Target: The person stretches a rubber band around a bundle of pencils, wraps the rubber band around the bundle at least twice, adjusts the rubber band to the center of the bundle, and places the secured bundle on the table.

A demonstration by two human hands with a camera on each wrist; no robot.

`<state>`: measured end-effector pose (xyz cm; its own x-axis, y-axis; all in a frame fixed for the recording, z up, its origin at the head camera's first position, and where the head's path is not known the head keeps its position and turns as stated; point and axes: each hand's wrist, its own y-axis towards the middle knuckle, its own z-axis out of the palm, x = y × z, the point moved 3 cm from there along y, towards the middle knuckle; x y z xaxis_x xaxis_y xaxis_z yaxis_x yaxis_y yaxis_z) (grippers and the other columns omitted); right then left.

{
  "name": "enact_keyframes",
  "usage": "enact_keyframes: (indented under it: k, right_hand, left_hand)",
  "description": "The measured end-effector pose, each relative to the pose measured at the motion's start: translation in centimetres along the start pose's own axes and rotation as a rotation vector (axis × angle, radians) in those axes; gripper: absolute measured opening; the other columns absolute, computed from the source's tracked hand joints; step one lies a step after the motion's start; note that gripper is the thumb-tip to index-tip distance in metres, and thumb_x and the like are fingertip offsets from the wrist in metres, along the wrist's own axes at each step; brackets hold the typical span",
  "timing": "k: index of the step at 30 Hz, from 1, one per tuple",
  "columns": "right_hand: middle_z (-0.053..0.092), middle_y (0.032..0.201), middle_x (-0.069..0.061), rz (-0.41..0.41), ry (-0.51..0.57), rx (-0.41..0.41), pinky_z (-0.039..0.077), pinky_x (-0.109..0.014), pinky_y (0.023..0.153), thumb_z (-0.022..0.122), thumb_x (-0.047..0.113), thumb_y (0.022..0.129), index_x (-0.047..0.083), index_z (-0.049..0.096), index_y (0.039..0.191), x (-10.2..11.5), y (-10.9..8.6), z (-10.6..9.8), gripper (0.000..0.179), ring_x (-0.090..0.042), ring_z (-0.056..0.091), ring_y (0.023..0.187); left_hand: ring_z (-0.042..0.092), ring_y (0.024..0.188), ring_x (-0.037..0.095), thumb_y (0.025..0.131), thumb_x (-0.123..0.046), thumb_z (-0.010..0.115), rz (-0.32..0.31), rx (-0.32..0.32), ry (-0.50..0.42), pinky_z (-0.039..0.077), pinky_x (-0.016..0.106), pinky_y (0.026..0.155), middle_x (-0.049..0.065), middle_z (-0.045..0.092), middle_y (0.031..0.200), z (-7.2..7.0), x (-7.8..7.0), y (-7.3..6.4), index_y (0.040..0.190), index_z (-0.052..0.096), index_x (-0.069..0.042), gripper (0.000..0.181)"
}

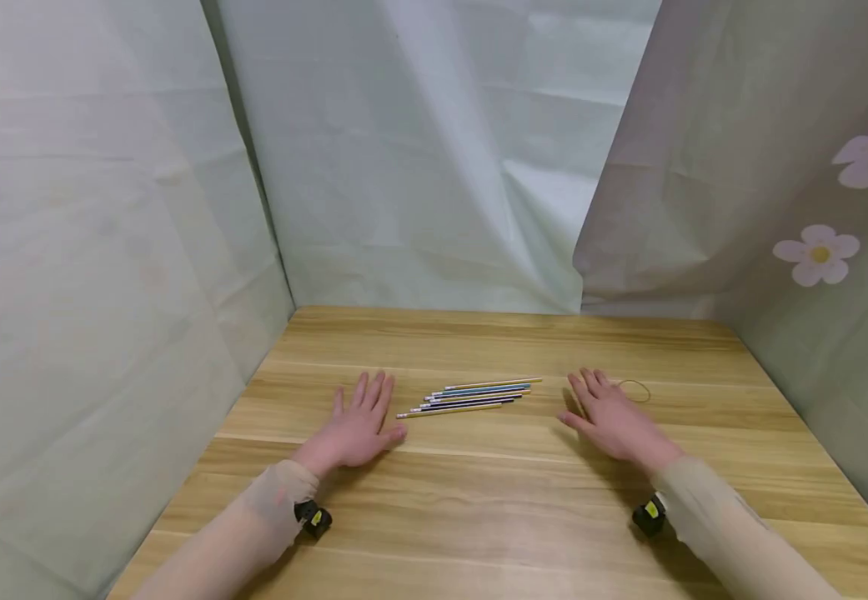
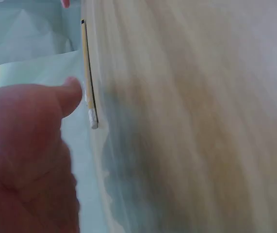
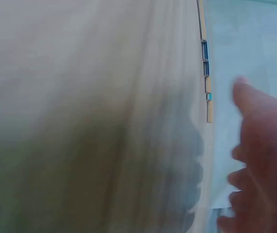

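Head view: left hand (image 1: 356, 429) and right hand (image 1: 612, 417) lie flat, fingers straight, holding nothing, flanking the pencils (image 1: 469, 395) on the table (image 1: 494, 500); only here shows a rubber band (image 1: 634, 390).

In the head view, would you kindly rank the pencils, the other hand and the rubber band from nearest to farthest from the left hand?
1. Pencils, just right of the left hand.
2. Right hand, beyond the pencils.
3. Rubber band, past the right hand's fingertips.

Both wrist views reach me blurred: the table (image 2: 201, 121) is a smear. My left hand (image 2: 26, 155) is cut off by the frame edge, and the pencils (image 1: 471, 395) are too small to count.
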<state>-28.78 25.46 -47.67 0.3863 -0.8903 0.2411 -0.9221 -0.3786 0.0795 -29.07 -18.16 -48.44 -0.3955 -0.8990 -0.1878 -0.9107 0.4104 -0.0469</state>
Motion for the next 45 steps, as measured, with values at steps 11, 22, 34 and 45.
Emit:
enact_keyframes:
  k: [11, 22, 34, 45]
  right_hand:
    - [0.010, 0.173, -0.032, 0.005, 0.020, 0.156, 0.014, -0.070, 0.123, 0.048, 0.062, 0.109, -0.009, 0.023, 0.165, 1.9, 2.8, 1.3, 0.093, -0.056, 0.007, 0.158]
    - [0.008, 0.173, -0.032, 0.041, 0.034, 0.177, 0.011, -0.068, 0.124, 0.043, 0.072, 0.106, -0.010, 0.018, 0.165, 2.2, 4.5, 2.3, 0.104, -0.053, 0.006, 0.159]
    - [0.007, 0.174, -0.029, 0.033, 0.013, 0.230, 0.012, -0.064, 0.126, 0.041, 0.069, 0.108, -0.008, 0.016, 0.166, 3.0, 5.7, 2.9, 0.100, -0.050, 0.006, 0.160]
    - [0.008, 0.175, -0.028, 0.004, -0.015, 0.224, 0.013, -0.063, 0.126, 0.043, 0.067, 0.109, -0.008, 0.016, 0.166, 3.4, 5.8, 3.5, 0.098, -0.050, 0.008, 0.160]
  left_hand:
    - [-0.007, 0.162, 0.044, 0.103, -0.077, 0.042, -0.046, 0.139, -0.103, -0.011, 0.080, 0.114, 0.019, 0.002, 0.178, 2.0, 0.0, 0.7, 0.169, 0.010, 0.002, 0.108]
    - [-0.009, 0.162, 0.040, 0.105, -0.076, 0.038, -0.178, 0.223, -0.039, -0.006, 0.084, 0.113, 0.015, -0.004, 0.179, 1.1, -1.7, 1.0, 0.170, 0.004, -0.003, 0.104]
    - [-0.008, 0.163, 0.040, 0.105, -0.074, 0.038, -0.224, 0.254, -0.047, -0.004, 0.083, 0.114, 0.016, -0.007, 0.178, 0.9, -2.9, 1.7, 0.170, 0.004, -0.002, 0.103]
    - [-0.014, 0.162, 0.036, 0.104, -0.078, 0.035, -0.180, 0.233, -0.017, -0.005, 0.069, 0.123, 0.016, -0.014, 0.176, 4.4, -1.1, 4.8, 0.169, -0.002, -0.003, 0.106]
